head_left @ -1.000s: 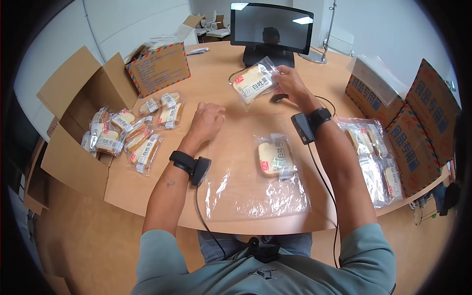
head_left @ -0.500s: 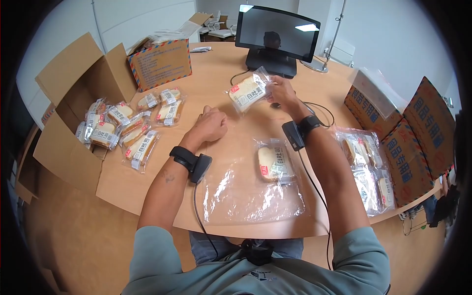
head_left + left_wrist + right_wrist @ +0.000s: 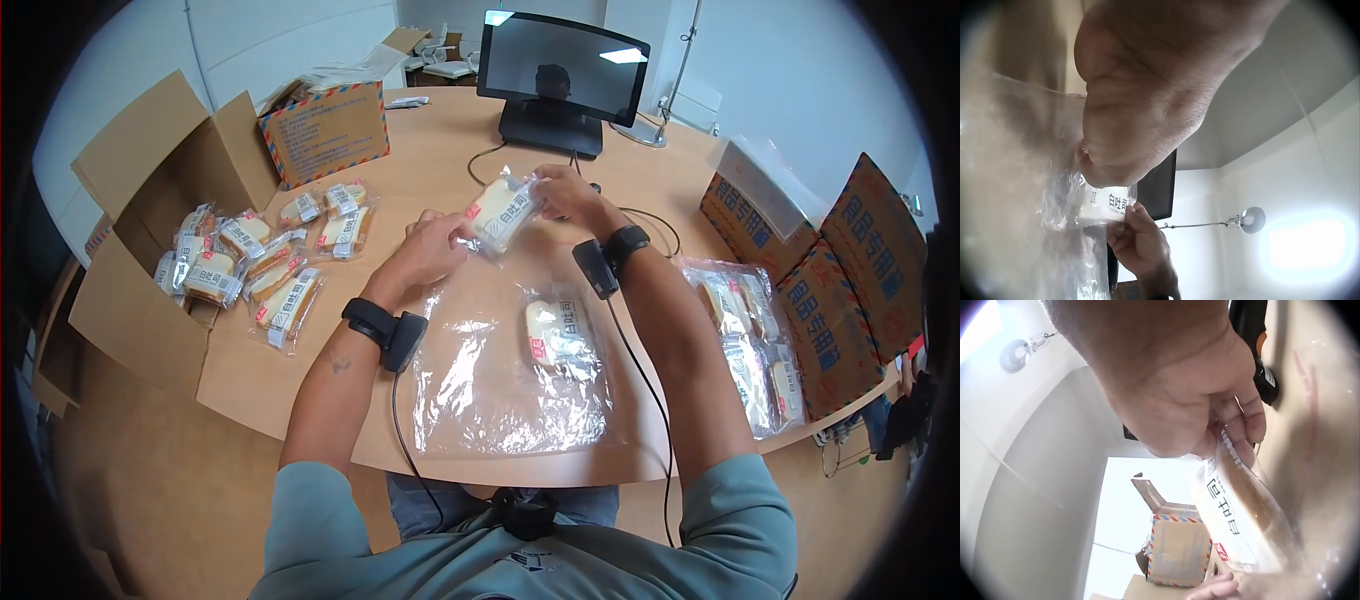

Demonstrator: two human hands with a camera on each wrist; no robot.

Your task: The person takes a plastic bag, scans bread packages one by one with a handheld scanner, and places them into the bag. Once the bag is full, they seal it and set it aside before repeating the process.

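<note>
My right hand (image 3: 570, 195) pinches one end of a wrapped slice of white bread (image 3: 495, 212), raised above the far end of a large clear plastic bag (image 3: 470, 400). In the right wrist view the thumb and fingers close on the wrapper's end, and the bread (image 3: 1232, 506) hangs from them at a tilt. My left hand (image 3: 432, 250) grips the bag's far left edge with curled fingers, close beside the bread's left end. The left wrist view has clear film (image 3: 1063, 187) stretching from below those fingers. Another wrapped bread (image 3: 555, 335) lies inside the bag, label up.
At left, several wrapped breads (image 3: 290, 305) lie in front of and in an open carton (image 3: 140, 300). Behind stands a striped-edge box (image 3: 325, 135). A filled clear bag (image 3: 745, 360) lies at right next to an open carton (image 3: 835, 310). A monitor (image 3: 560, 70) stands at the back.
The right hand has brought the wrapped bread down and closer to me, over the bag's far end. My left hand has shifted slightly right, and the bag's far edge is lifted.
</note>
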